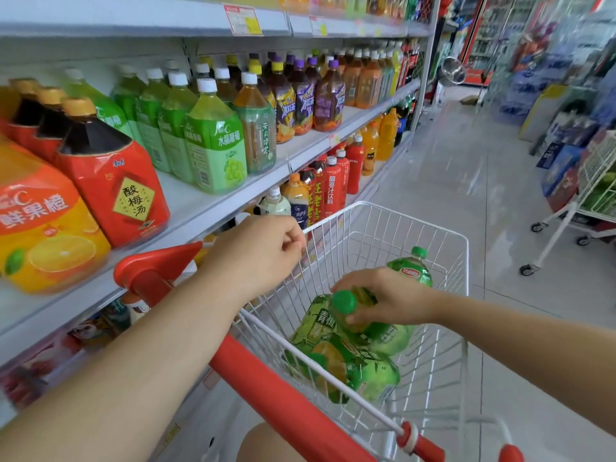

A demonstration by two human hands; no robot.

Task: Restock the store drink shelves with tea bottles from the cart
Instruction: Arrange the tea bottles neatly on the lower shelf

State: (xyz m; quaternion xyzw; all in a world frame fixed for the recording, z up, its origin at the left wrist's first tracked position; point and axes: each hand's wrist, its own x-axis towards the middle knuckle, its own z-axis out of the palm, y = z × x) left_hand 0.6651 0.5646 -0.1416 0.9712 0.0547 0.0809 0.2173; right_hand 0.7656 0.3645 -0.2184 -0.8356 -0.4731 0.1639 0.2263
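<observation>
A white wire cart (443, 328) with a red handle (266, 385) stands beside the drink shelves. Several green-labelled tea bottles (336, 365) lie in its basket, and one more (413, 266) rests at the far end. My right hand (383, 298) reaches into the basket and grips a green-capped tea bottle (383, 333) by its neck. My left hand (263, 248) hovers over the cart's left rim with its fingers curled, holding nothing. The middle shelf (206, 208) carries large drink bottles, with bare space in front of the green ones.
Big orange and red bottles (110, 181) stand on the shelf at left, green grape bottles (213, 141) and purple-capped tea bottles (300, 98) farther along. Lower shelves hold red and orange drinks. A second white trolley (573, 211) stands at the right across the tiled aisle.
</observation>
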